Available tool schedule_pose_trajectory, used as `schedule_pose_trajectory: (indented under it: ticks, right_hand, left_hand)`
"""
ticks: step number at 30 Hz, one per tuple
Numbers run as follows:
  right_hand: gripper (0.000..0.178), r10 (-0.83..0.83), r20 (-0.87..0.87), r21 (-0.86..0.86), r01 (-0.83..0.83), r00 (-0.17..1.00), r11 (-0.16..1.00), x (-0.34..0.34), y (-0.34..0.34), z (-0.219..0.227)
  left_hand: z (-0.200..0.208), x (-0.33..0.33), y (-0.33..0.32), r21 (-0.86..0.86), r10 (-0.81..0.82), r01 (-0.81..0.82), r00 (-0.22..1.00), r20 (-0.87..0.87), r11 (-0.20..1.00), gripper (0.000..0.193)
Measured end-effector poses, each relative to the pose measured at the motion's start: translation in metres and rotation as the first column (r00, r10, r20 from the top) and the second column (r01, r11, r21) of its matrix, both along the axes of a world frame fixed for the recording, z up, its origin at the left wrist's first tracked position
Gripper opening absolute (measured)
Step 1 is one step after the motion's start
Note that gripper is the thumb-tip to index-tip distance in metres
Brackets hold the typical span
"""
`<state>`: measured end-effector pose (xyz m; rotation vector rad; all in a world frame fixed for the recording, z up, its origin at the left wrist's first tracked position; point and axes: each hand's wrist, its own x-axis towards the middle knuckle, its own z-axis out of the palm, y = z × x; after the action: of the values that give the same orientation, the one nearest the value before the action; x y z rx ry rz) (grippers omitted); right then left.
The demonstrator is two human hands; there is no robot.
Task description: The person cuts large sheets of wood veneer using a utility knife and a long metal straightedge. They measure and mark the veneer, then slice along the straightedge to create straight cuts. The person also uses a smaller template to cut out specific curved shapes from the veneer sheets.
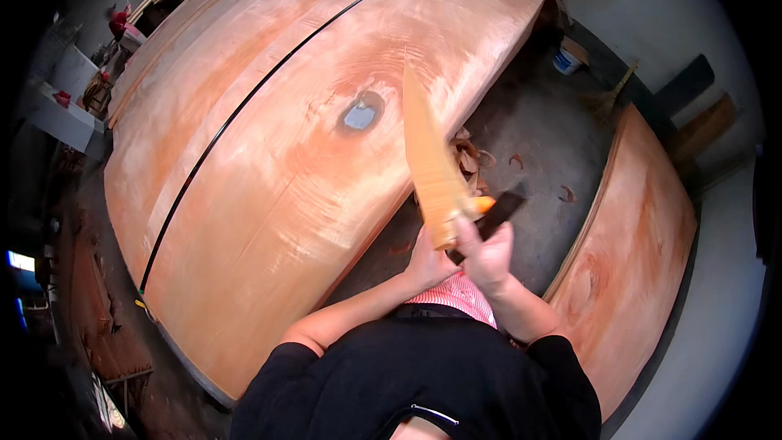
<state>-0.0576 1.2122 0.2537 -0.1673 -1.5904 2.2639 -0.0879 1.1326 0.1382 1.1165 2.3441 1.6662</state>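
Observation:
A long, pointed strip of pale veneer point(428, 167) stands up in front of me, its tip over the big sheet of veneer point(269, 171). My left hand point(427, 263) is closed at the strip's lower end, its fingers partly hidden behind the wood. Beside it, my right hand point(489, 259) is closed round a dark, flat, long thing point(503, 210), blurred, whose kind I cannot make out. Its thumb lies close to the strip's edge. Next to the strip shows a small orange-yellow piece point(482, 204); what it belongs to is unclear.
A black strap point(220, 130) crosses the big sheet, which has a knot hole point(361, 114). Another veneer stack point(623, 269) leans at right. Curled scraps point(468, 159) lie on the floor. A white bucket point(568, 59) and a broom point(611, 98) stand far right.

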Motion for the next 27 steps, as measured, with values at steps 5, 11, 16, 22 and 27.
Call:
schedule_pose_trajectory:
  ticks: [5,11,16,22,27]
  right_hand:
    - [0.024,0.41,0.281,0.325,-0.488,0.868,0.81,-0.067,0.037,0.001]
    - [0.025,0.483,-0.025,0.693,-0.333,0.876,0.64,-0.14,0.025,-0.042]
    - [0.028,0.649,0.038,0.784,-0.425,0.759,0.452,-0.179,0.006,-0.028]
    - [0.033,0.753,0.374,0.761,-0.643,0.542,0.085,-0.229,0.044,-0.053]
    - [0.02,0.326,0.649,0.55,-0.72,0.688,0.424,-0.276,0.107,-0.14]
  left_hand:
    - [0.005,-0.046,0.046,0.151,0.039,-0.063,0.986,0.16,0.987,0.051]
    - [-0.02,-0.096,0.055,0.235,0.088,-0.245,0.846,0.526,0.941,0.044]
    - [-0.047,-0.13,0.034,0.33,0.109,-0.562,0.608,0.786,0.758,0.039]
    - [-0.099,-0.162,-0.035,0.212,0.159,-0.893,0.295,0.942,0.396,0.033]
    - [-0.136,-0.152,-0.078,-0.046,0.113,-0.954,-0.013,0.994,0.297,0.033]
